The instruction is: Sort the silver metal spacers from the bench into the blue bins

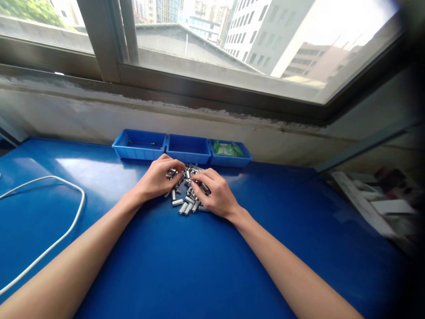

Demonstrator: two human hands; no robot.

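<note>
A pile of small silver metal pieces (188,200), shaped like short posts, lies on the blue tabletop (186,266). Over its left side, my left hand (161,177) is curled, thumb and fingertips close together; whatever is between them is hidden. My right hand (215,190) covers the right side of the heap. Its thumb and index finger are pinched at a small, light-coloured piece too tiny to name. More metal pieces show beneath both hands, and several longer ones lie at the front of the pile.
Behind the pile stand three joined blue bins: the left bin (139,153) with a few screws, the middle bin (188,156), and the right bin (230,160) with a green bag (227,149). A white cable (81,199) curves at left. Cluttered items (392,206) sit beyond the right edge.
</note>
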